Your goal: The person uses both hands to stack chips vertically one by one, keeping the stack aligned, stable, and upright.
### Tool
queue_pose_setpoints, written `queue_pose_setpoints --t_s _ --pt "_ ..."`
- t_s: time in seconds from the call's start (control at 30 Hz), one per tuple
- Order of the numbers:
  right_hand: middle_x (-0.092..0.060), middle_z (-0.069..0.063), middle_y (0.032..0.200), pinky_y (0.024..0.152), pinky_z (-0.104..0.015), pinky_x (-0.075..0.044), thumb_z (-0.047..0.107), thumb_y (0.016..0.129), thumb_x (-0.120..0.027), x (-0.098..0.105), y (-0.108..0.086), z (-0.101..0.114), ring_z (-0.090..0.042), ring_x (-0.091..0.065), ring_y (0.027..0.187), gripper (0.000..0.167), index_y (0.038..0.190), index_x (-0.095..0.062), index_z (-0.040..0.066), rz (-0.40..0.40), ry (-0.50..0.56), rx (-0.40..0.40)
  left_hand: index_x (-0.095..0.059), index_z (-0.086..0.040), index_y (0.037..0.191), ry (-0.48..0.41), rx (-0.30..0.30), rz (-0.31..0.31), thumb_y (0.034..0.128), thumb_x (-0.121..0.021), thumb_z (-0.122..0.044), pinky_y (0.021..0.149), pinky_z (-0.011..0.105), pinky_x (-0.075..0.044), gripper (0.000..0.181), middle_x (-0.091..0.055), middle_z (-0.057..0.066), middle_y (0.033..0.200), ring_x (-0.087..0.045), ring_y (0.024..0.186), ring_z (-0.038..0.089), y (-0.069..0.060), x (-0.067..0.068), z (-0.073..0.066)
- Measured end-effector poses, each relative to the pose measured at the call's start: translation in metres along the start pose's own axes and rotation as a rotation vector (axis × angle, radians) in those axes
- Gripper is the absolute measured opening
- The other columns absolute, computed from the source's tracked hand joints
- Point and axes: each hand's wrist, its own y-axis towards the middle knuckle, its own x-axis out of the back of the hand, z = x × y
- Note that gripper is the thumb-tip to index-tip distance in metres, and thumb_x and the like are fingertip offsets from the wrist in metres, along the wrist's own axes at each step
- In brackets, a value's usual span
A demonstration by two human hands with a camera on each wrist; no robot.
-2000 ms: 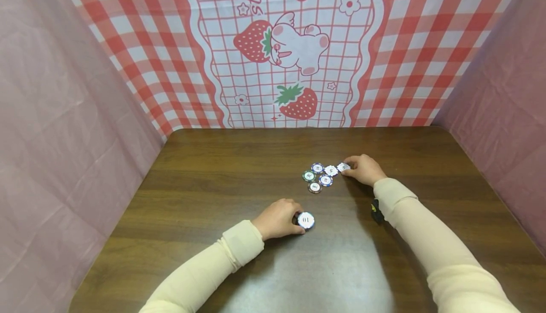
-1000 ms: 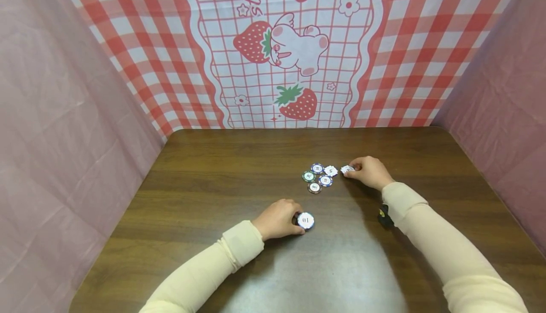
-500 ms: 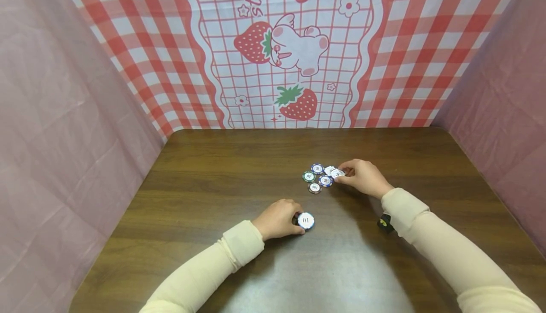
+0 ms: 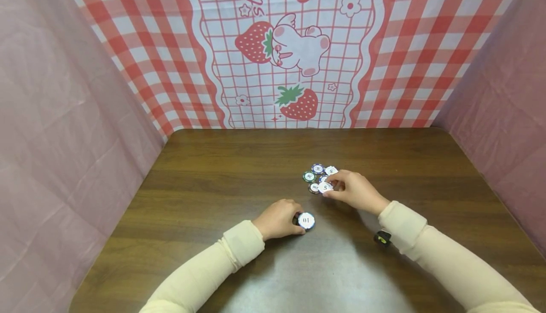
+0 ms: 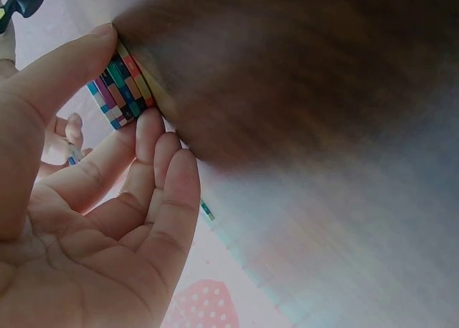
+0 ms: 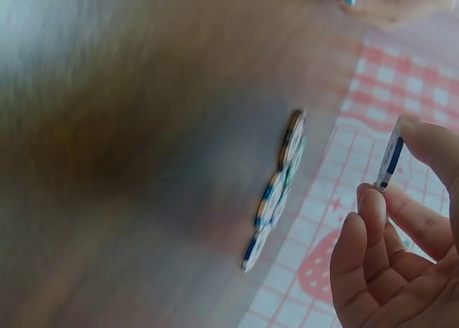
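Note:
My left hand (image 4: 279, 219) grips a stack of chips (image 4: 305, 220), the top one marked 10; in the left wrist view thumb and fingers hold the colourful stack (image 5: 122, 87) from both sides. My right hand (image 4: 357, 191) pinches one white chip (image 4: 325, 188) marked 5. It is held up off the table in the right wrist view, where the chip (image 6: 390, 156) stands edge-on between thumb and fingers. Behind it lie a green-edged chip (image 4: 309, 176), a blue-edged chip (image 4: 317, 168), a white chip (image 4: 331, 171), a brown-edged chip (image 4: 313, 188) and a partly hidden blue one.
The wooden table (image 4: 213, 175) meets a red-and-white checked cloth (image 4: 170, 57) at its far edge. Pink curtains (image 4: 64, 138) hang at both sides. A black device (image 4: 382, 238) is at my right wrist.
My right hand has carried the white chip left and nearer to me, from the right of the loose chips to over their near side. My left hand and its stack stay in place.

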Motion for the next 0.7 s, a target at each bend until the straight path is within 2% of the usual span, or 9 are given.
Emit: queue_pose_setpoints --t_s 0.3,0.7 --pt "-0.063 0.003 0.083 0.06 -0.021 -0.044 0.027 0.08 -0.08 -0.011 -0.014 0.015 -0.003 -0.052 0.068 0.03 0.104 -0.071 0.011 0.02 0.009 0.063 -0.072 -0.013 0.099 -0.007 -0.002 0.002 0.0729 -0.084 -0.034 0.074 0.022 -0.047 0.036 -0.067 -0.005 0.086 -0.056 0.079 0.007 0.0 0.0 0.0" --pt "-0.062 0.006 0.082 0.059 -0.019 -0.045 0.029 0.079 -0.081 -0.02 -0.024 0.028 -0.001 -0.052 0.068 0.029 0.102 -0.07 0.016 0.06 0.0 0.151 -0.072 -0.013 0.1 -0.005 -0.004 0.001 0.0726 -0.084 -0.034 0.073 0.023 -0.047 0.036 -0.066 -0.005 0.085 -0.056 0.078 0.008 0.001 -0.001 0.001"
